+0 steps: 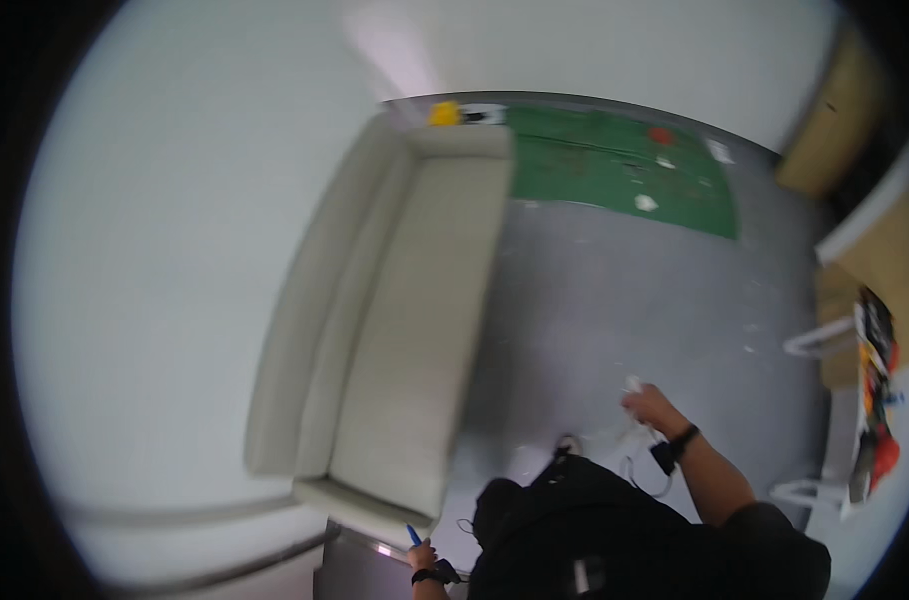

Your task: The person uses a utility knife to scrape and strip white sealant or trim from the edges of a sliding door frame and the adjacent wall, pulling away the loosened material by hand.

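Beside the near end of the beige sofa (415, 270), my left hand (423, 555) is closed on a slim blue stick-like object (413, 535), whose tip points up toward the armrest. Its exact kind is too small to make out. My right hand (655, 407) hangs over the grey floor (615, 300), fingers closed on a crumpled white piece (633, 384) that looks like thin paper or cloth. Part of it shows above the fingers and some below. Both wrists wear black bands.
Along the far wall lies a green mat (575, 165) with white scraps and a red item (660, 135). A yellow object (445, 113) sits behind the sofa's far end. At right are cardboard (880, 240) and a white rack (825, 338) with colourful items.
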{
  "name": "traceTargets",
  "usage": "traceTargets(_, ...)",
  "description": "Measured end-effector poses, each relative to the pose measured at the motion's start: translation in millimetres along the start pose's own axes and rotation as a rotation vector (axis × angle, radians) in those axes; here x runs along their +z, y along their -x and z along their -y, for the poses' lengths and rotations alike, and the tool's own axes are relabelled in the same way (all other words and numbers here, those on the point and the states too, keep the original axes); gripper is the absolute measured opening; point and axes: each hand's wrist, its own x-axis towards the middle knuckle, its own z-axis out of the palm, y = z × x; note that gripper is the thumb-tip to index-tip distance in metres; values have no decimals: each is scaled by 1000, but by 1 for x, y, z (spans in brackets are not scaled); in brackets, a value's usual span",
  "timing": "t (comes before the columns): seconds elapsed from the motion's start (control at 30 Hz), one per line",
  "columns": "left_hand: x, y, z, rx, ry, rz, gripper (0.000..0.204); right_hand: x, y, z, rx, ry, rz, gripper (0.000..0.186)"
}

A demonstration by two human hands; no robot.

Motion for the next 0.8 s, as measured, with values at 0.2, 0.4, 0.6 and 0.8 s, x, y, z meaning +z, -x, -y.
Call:
traceTargets(0.2, 147, 16, -173, 320, -285, 255, 30, -113, -65, 42, 323, -560, -214, 15)
traceTargets(0.4, 279, -40, -345, 313, -378, 248, 27, -226, -142, 18, 372, -577, -463, 14)
traceTargets(0.6, 442, -69, -582, 546, -493, 292, 37, -351, -161, -45, 395, -717, -728, 17)
traceTargets(0.8, 589, 62, -856, 1062, -693, 236, 47, -429, -227, -41, 628, -804, -957, 17)
